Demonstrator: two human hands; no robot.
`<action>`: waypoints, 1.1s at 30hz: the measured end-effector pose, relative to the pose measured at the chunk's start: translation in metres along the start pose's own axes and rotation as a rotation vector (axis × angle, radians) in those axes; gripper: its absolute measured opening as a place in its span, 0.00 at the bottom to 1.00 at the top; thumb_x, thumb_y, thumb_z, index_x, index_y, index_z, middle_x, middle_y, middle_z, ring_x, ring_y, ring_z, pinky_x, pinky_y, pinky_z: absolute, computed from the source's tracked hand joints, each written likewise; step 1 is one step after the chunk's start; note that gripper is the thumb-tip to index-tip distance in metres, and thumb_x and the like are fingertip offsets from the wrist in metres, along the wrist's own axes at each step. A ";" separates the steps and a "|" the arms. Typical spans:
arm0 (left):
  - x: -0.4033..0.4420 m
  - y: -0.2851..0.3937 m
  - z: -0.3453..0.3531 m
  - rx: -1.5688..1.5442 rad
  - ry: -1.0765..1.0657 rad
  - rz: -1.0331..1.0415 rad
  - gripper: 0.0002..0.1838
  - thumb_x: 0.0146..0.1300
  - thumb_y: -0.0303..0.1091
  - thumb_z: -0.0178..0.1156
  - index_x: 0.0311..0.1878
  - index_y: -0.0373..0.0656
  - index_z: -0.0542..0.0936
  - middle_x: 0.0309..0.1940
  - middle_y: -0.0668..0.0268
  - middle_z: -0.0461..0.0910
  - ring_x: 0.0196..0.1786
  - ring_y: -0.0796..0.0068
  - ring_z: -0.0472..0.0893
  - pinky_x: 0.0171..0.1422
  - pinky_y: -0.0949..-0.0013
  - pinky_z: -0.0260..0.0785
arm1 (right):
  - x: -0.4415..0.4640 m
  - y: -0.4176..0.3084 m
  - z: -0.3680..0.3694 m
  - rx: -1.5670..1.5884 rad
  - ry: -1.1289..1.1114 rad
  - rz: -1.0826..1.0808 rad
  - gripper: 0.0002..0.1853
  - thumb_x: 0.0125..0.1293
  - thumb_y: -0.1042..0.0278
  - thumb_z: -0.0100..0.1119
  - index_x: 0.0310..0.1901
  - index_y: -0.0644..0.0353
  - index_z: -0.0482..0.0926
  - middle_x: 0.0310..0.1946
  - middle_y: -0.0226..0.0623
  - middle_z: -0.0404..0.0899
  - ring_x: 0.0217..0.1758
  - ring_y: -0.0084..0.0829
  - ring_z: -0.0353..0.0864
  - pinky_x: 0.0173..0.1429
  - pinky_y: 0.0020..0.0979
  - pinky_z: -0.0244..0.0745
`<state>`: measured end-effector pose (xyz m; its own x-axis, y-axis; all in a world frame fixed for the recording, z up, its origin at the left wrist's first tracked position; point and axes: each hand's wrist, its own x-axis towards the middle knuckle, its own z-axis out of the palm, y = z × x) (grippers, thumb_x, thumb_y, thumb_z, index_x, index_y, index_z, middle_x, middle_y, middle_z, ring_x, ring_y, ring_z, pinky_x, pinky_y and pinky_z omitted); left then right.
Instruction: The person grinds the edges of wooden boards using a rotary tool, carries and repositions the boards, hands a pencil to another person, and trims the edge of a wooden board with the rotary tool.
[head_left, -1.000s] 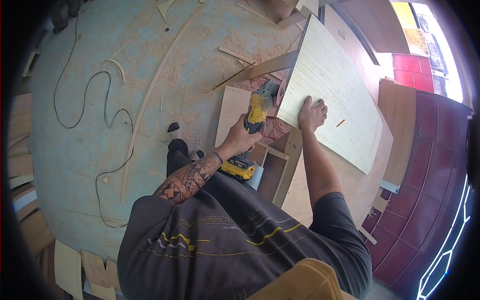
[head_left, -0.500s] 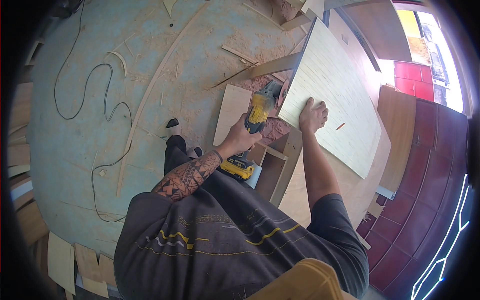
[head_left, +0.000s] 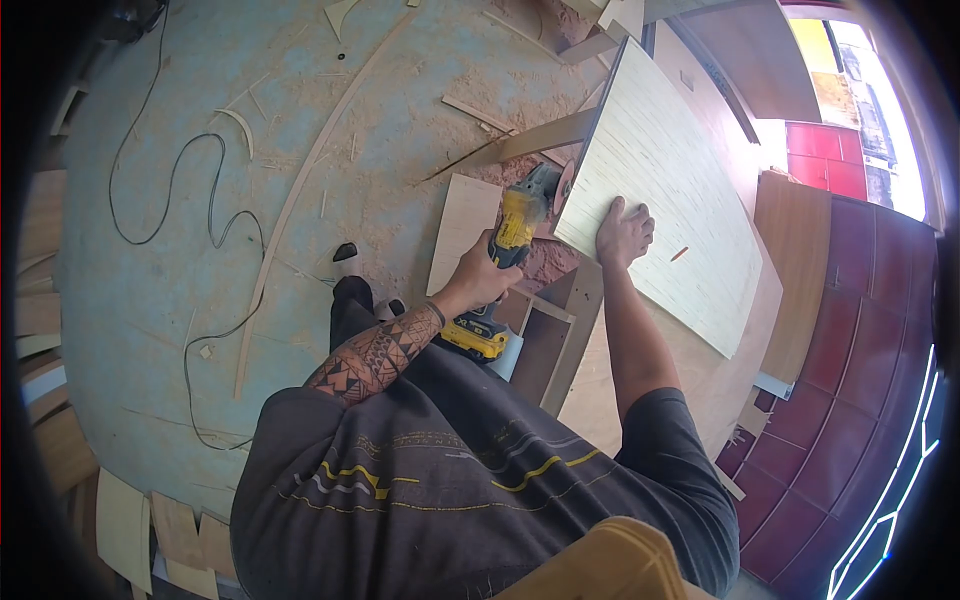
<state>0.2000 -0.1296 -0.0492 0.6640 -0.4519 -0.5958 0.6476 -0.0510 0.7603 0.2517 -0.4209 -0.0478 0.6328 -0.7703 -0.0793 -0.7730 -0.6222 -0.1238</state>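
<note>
In my left hand [head_left: 475, 275] is a yellow-and-black cordless angle grinder [head_left: 515, 220], with my fingers wrapped round its body. Its battery hangs below, near my lap. The reddish disc [head_left: 563, 187] at its head is at the left edge of a pale wooden board [head_left: 650, 165]; I cannot tell whether it is spinning. My right hand [head_left: 625, 235] rests on the board's face close to that edge, fingers apart and slightly bent. A short orange stick like a pencil [head_left: 680, 254] lies on the board, right of this hand.
Under the board stands a wooden cabinet frame [head_left: 545, 345]. Sawdust and wood offcuts litter the floor [head_left: 300, 60], where a black cable [head_left: 185, 340] winds at left. Panel pieces [head_left: 120, 515] lie at lower left. Dark red cabinets [head_left: 850, 300] stand at right.
Almost nothing differs: the view shifts very slightly. Both hands, the grinder and the board keep their places.
</note>
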 end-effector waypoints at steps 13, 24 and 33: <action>0.001 -0.004 0.002 -0.032 -0.019 -0.013 0.30 0.66 0.27 0.68 0.69 0.32 0.69 0.39 0.63 0.84 0.31 0.74 0.87 0.36 0.65 0.83 | 0.008 0.007 0.011 -0.018 0.029 0.003 0.46 0.81 0.31 0.48 0.85 0.61 0.61 0.86 0.60 0.56 0.90 0.60 0.51 0.91 0.58 0.46; 0.005 -0.012 0.002 0.000 0.011 0.009 0.31 0.66 0.33 0.71 0.68 0.35 0.70 0.40 0.60 0.86 0.28 0.70 0.88 0.37 0.64 0.83 | 0.011 -0.002 0.005 -0.012 -0.028 0.008 0.45 0.82 0.33 0.48 0.85 0.63 0.60 0.86 0.64 0.52 0.92 0.59 0.46 0.92 0.56 0.43; 0.002 -0.007 0.002 -0.010 0.015 0.016 0.31 0.66 0.33 0.71 0.69 0.36 0.70 0.40 0.61 0.86 0.28 0.71 0.88 0.36 0.64 0.84 | 0.013 -0.005 0.005 -0.023 -0.026 0.020 0.45 0.82 0.33 0.48 0.85 0.61 0.60 0.85 0.62 0.55 0.91 0.57 0.48 0.92 0.56 0.43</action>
<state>0.1959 -0.1317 -0.0554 0.6798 -0.4391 -0.5875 0.6405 -0.0348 0.7672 0.2641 -0.4265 -0.0536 0.6183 -0.7785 -0.1075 -0.7858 -0.6104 -0.0991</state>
